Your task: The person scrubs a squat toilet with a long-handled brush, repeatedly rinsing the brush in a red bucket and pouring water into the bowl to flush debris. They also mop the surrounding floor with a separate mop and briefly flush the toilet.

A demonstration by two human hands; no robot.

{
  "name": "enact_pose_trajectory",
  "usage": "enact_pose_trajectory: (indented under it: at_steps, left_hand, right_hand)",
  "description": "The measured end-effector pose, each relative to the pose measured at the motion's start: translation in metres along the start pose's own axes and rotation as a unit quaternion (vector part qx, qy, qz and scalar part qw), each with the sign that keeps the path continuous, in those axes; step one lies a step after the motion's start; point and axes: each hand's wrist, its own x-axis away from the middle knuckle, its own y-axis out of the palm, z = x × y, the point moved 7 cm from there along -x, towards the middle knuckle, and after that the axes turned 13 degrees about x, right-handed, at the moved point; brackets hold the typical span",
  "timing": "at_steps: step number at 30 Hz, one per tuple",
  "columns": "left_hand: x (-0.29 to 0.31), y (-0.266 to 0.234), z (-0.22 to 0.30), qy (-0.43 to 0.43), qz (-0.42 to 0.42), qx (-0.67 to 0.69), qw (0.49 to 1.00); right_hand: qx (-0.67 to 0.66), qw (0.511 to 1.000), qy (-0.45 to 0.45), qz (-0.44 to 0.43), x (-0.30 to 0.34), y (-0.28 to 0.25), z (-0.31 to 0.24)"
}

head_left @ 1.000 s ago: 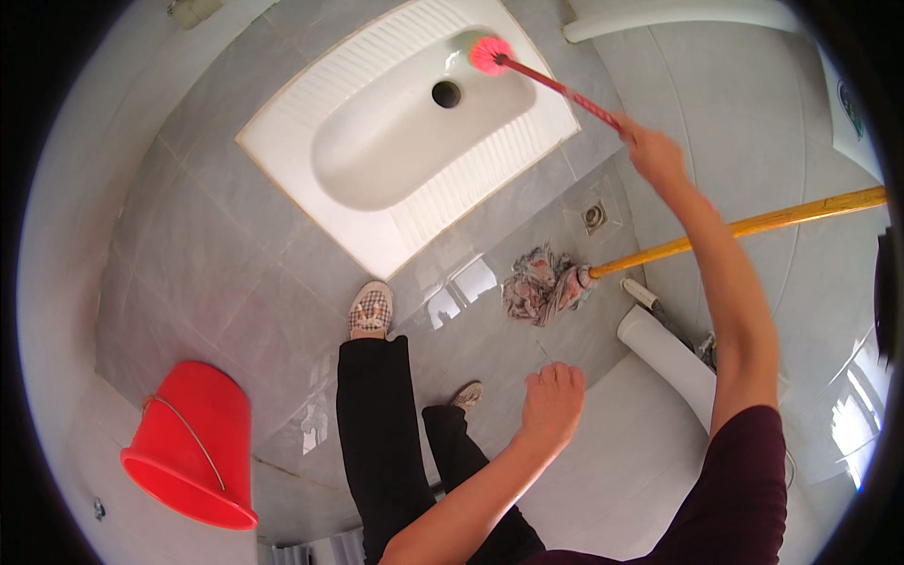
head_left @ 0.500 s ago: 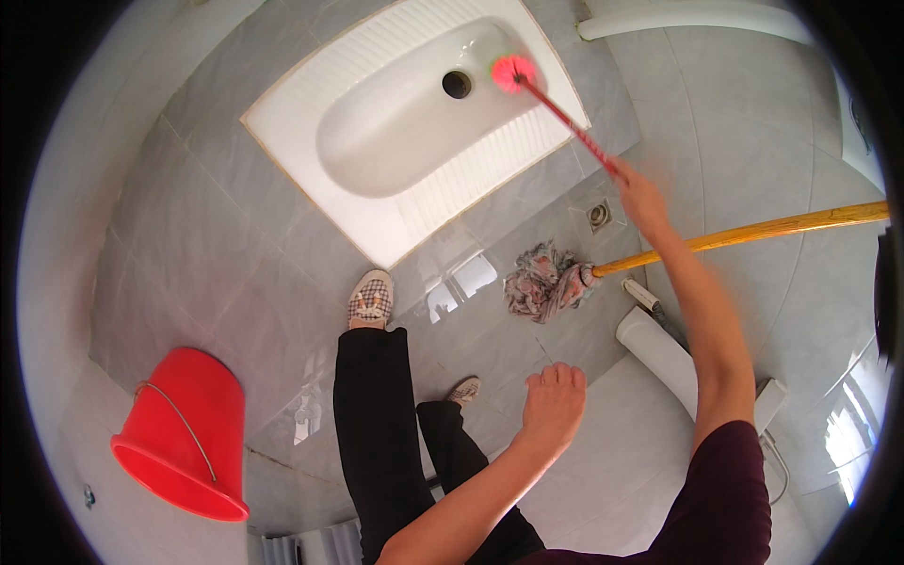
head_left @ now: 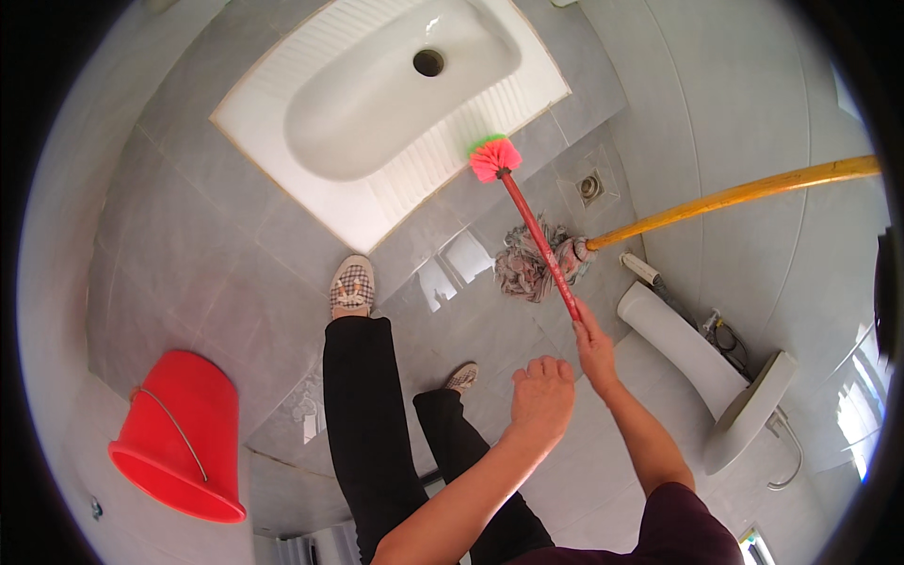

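Just past 12 o'clock from the centre, we see a brush [head_left: 533, 228] with a smooth, glossy red handle that looks like plastic, and ragged pink bristles [head_left: 494, 158]. At 12 o'clock, the squat toilet [head_left: 377, 108] looks like glossy white ceramic, slick in its bowl and ribbed along its sides. We see a sheen on the grey floor tiles [head_left: 217, 226]. The mop [head_left: 520, 268] has a frayed, matt cloth head and, towards 2 o'clock, a varnished yellow wooden handle [head_left: 744, 198]. At 8 o'clock, we find a smooth red plastic bucket [head_left: 212, 405] with a metal wire bail [head_left: 177, 424].
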Motion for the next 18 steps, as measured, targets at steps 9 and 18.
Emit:
enact_pose_trajectory:
  at_steps: [9,18]
  left_hand:
    - [0.019,0.044,0.004,0.034,-0.059,-0.061,0.996]
    - [0.031,0.085,0.008,0.054,-0.082,-0.089,0.991]
  right_hand:
    - [-0.01,0.996,-0.035,0.083,-0.036,0.026,-0.004]
    - [0.107,0.988,-0.06,0.09,-0.063,0.014,0.007]
